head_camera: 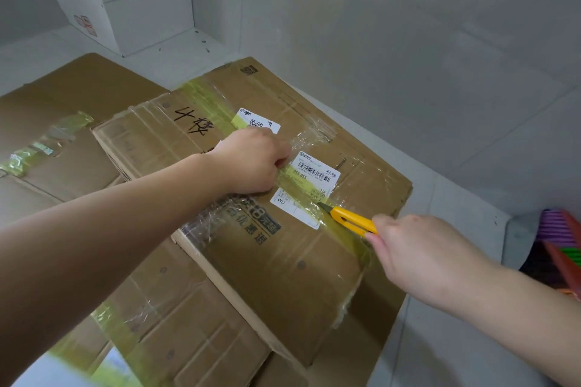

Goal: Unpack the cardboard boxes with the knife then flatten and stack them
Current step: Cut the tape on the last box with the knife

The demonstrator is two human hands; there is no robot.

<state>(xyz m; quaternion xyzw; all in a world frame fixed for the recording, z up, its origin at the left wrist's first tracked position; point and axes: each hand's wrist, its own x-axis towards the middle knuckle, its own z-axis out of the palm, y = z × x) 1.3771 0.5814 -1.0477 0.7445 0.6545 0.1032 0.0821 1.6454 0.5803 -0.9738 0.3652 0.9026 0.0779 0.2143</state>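
while the right hand grips the yellow knife by its rear end, fingers curled round the handle, the blade tip rests on the yellow-green tape seam just below the barcode label. the sealed cardboard box lies flat on top of a pile of flattened cardboard, on the floor near the tiled wall. the left hand sits on the box top just left of the label, fingers curled down against the seam; whether it pinches tape or only presses, i cannot tell. the box looks stiff but light, its film-wrapped skin likely slippery, so bracing it from above beside the seam seems wiser than gripping an edge. the left fingers lie on the same seam as the blade, the label's width between them, so a slip toward them could cut.
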